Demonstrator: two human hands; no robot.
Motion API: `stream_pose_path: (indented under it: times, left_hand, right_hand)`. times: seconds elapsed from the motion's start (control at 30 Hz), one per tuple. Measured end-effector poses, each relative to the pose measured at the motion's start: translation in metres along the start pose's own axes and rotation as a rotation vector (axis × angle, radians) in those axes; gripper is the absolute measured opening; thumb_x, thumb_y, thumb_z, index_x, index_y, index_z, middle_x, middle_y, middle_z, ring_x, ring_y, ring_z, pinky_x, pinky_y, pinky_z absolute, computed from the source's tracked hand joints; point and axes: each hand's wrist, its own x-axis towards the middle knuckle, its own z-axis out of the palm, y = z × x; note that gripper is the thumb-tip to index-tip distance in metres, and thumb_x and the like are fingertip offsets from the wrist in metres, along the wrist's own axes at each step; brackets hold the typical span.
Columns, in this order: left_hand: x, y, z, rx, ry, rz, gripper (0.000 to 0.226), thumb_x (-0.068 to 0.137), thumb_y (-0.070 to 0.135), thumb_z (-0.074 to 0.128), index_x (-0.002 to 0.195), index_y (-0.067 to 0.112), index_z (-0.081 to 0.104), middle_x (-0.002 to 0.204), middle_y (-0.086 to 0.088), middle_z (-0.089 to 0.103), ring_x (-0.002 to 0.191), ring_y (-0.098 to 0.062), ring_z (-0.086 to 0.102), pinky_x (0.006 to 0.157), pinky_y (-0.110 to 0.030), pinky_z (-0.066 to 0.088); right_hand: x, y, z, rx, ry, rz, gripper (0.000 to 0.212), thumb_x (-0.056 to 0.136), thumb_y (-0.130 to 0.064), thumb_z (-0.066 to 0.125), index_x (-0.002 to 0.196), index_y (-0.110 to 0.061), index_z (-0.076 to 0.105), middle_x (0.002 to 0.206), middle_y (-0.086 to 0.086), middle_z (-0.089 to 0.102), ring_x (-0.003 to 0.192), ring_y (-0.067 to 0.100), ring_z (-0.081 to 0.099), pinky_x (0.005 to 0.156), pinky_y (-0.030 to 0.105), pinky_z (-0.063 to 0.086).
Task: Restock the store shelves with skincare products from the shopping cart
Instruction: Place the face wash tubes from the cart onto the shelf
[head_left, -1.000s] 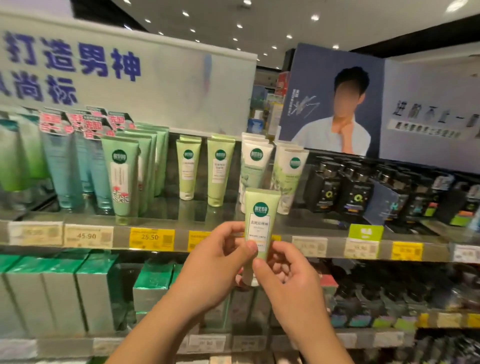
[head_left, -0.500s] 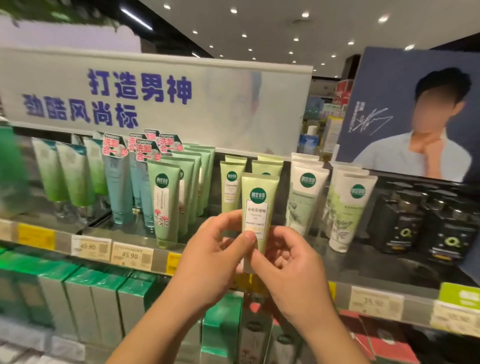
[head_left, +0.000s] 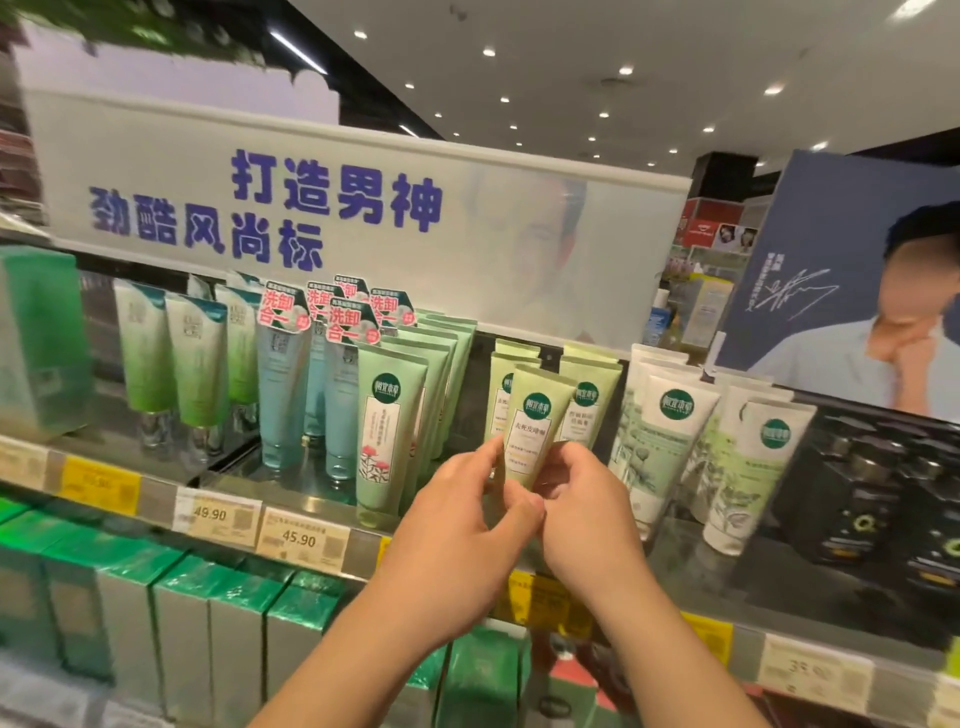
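A pale green skincare tube (head_left: 535, 423) with a dark green round logo stands upright in front of the upper shelf (head_left: 322, 491). My left hand (head_left: 462, 525) pinches its lower left side and my right hand (head_left: 582, 499) pinches its lower right side. The tube's cap end is hidden behind my fingers. Just behind it stand matching pale green tubes (head_left: 589, 405) in two short rows. The shopping cart is out of view.
Green flower-print tubes (head_left: 387, 431) stand to the left, then blue tubes (head_left: 280, 395) with pink tags. White tubes (head_left: 670, 447) and black boxes (head_left: 878, 499) fill the right. Green cartons (head_left: 171, 618) line the lower shelf. Price labels (head_left: 298, 540) run along the shelf edge.
The tube and both hands have moved up and forward, close to the matching tubes on the upper shelf. The view has shifted left and nearer to the shelf.
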Motion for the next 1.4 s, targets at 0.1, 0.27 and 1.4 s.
stream_pose_path:
  times: [0.1, 0.27, 1.4]
  left_hand:
    - [0.000, 0.001, 0.004, 0.045, -0.013, 0.004, 0.069, 0.101, 0.049, 0.051, 0.162, 0.034, 0.023, 0.148, 0.016, 0.046, 0.120, 0.004, 0.042, 0.098, -0.016, 0.032]
    - [0.002, 0.001, 0.007, 0.062, -0.012, -0.023, 0.062, 0.103, 0.045, 0.045, 0.160, 0.030, 0.027, 0.147, 0.011, 0.047, 0.119, -0.002, 0.045, 0.094, -0.017, 0.032]
    - [-0.010, -0.015, -0.013, -0.241, 0.025, 0.055, 0.054, 0.089, 0.056, 0.062, 0.140, 0.040, 0.054, 0.129, 0.020, 0.061, 0.110, 0.005, 0.060, 0.095, -0.026, 0.053]
  right_hand:
    - [0.006, -0.004, 0.002, -0.133, -0.032, 0.049, 0.021, 0.083, -0.032, 0.081, 0.093, -0.027, 0.062, 0.091, -0.009, 0.072, 0.081, 0.009, 0.067, 0.072, 0.033, 0.058]
    - [0.014, -0.012, 0.007, -0.223, -0.089, 0.057, 0.015, 0.088, -0.027, 0.076, 0.092, -0.027, 0.062, 0.086, -0.008, 0.067, 0.070, 0.005, 0.058, 0.053, 0.018, 0.038]
    - [-0.027, -0.032, -0.002, -0.091, 0.112, 0.075, 0.024, 0.094, -0.031, 0.073, 0.117, -0.028, 0.065, 0.095, -0.009, 0.073, 0.084, 0.004, 0.068, 0.069, 0.024, 0.050]
